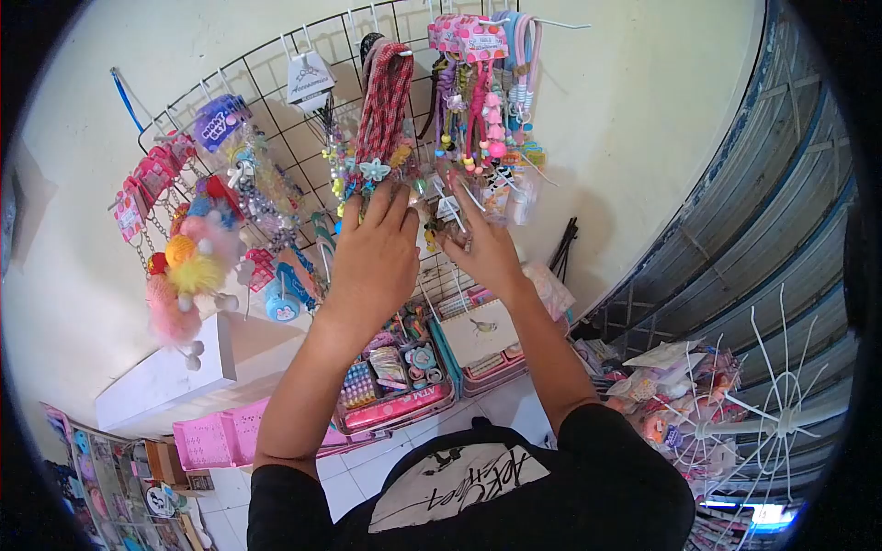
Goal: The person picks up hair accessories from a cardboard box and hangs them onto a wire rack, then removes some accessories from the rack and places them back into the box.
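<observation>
My left hand [372, 253] reaches up to the wire grid, back of the hand toward the camera. Its fingers are apart and touch small hanging beaded pieces beneath the red checkered straps [384, 101]. A blue flower charm [374, 170] shows just above the fingertips. To its right, my right hand [482, 248] is at a cluster of small packaged accessories with a white tag [447, 209]. The thumb and fingers of this hand are drawn together there, and what lies between them is too small to make out.
Fluffy pompom keychains [188, 266] and bead strands [262, 184] hang at left; colourful cords [478, 101] hang at upper right. Below are baskets of small goods [395, 413] and a white ledge [170, 376]. A white wire rack [781, 418] and metal shutter [726, 193] stand at right.
</observation>
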Available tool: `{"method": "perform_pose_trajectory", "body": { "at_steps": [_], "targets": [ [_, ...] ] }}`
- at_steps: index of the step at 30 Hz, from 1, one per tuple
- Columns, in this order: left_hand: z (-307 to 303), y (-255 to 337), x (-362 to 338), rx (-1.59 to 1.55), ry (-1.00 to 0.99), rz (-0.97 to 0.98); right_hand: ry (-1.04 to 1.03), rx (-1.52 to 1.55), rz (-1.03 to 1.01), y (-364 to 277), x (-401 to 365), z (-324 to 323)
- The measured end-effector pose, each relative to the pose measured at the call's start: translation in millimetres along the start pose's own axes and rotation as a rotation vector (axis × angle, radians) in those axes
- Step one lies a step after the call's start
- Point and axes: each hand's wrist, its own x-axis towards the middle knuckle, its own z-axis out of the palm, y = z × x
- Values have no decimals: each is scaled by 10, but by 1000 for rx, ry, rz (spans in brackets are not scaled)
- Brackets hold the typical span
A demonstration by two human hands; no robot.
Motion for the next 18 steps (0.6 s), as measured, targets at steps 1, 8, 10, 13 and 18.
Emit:
{"method": "perform_pose_trajectory", "body": {
  "at_steps": [1, 8, 10, 13, 18],
  "targets": [
    [-1, -2, -3, -1, 3, 3, 44, 93, 7, 6, -85, 24],
    [6, 1, -7, 8, 5, 3, 210, 125, -157, 300, -331, 287],
    [-7, 6, -5, 3, -6, -1, 178, 78, -150, 242, -272, 261],
    [-8, 0, -5, -3, 0, 2, 130, 8, -131, 239, -187, 291],
    [-8, 2, -3, -3, -5, 4, 65, 54, -68, 168, -93, 312]
  ]
}}
